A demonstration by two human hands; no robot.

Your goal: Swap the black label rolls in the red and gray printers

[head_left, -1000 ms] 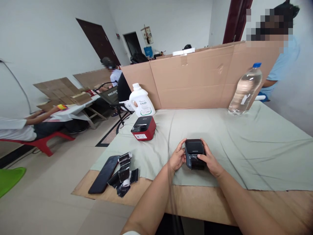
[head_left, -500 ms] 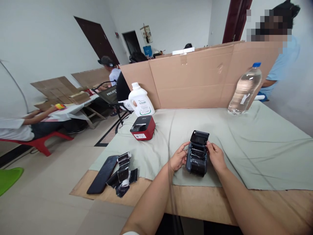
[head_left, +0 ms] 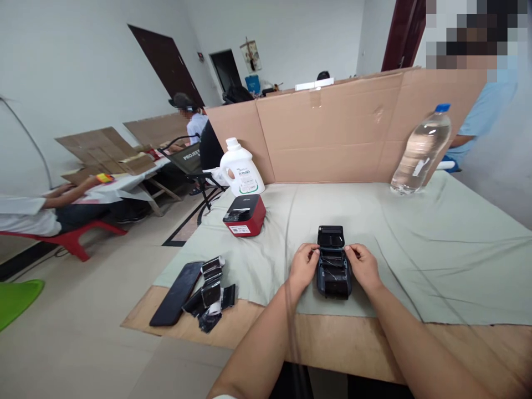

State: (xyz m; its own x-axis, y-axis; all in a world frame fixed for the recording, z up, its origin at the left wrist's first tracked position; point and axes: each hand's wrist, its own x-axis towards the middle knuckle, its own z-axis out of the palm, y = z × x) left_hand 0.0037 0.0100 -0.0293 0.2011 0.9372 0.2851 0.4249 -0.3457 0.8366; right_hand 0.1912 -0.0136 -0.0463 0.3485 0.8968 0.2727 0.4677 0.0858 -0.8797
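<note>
Two bare hands work at a small black device with a hinged lid, just right of centre in the lower half of the frame. The left hand [head_left: 305,265] has its fingers curled nearly closed, thumb and fingertips pinching the device's left edge by the hinge. The black device [head_left: 333,280] is on a pale green cloth [head_left: 457,249]; its lid [head_left: 331,236], closed a second ago, now stands open at the far end, so the inside is exposed. The right hand [head_left: 364,269], which was thumb-down on the front, now mirrors the left, pinching the right edge (how firmly either one grips, I cannot tell).

Across the frame from the left, there is one seated person [head_left: 29,216] at the left edge; one dark flat slab [head_left: 178,293], phone-like, at lower left; and beside it one heap of glossy black strips [head_left: 210,293], overlapping too much to count. Left of centre are one white jug [head_left: 241,169] and, just in front of it, one red-and-black box [head_left: 245,216]. One cardboard screen [head_left: 332,133] spans the upper middle. At upper right are one clear bottle [head_left: 421,149] with a blue cap, tilted, and one person in light blue [head_left: 486,105].
</note>
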